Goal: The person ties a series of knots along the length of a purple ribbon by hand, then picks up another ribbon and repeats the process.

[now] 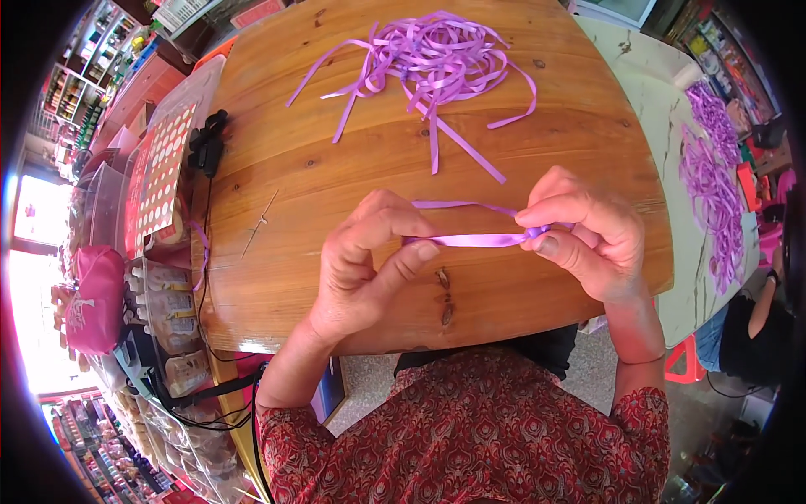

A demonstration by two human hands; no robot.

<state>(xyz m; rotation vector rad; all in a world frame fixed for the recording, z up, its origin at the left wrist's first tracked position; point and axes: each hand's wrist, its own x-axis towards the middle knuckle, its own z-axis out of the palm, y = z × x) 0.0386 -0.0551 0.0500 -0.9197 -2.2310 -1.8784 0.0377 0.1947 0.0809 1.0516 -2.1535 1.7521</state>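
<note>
Currently, 2 hands (pixel 361 260) (pixel 600 239) pinch a purple ribbon (pixel 478 241), each nearly closed.

No text, numbers or signs can be read — all too blurred.

The ribbon (pixel 483 241) looks satiny; the wooden table (pixel 336 172), glossy.

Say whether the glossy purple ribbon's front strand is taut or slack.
Taut: the front strand runs straight from left hand to right hand, without visible sag.
</note>
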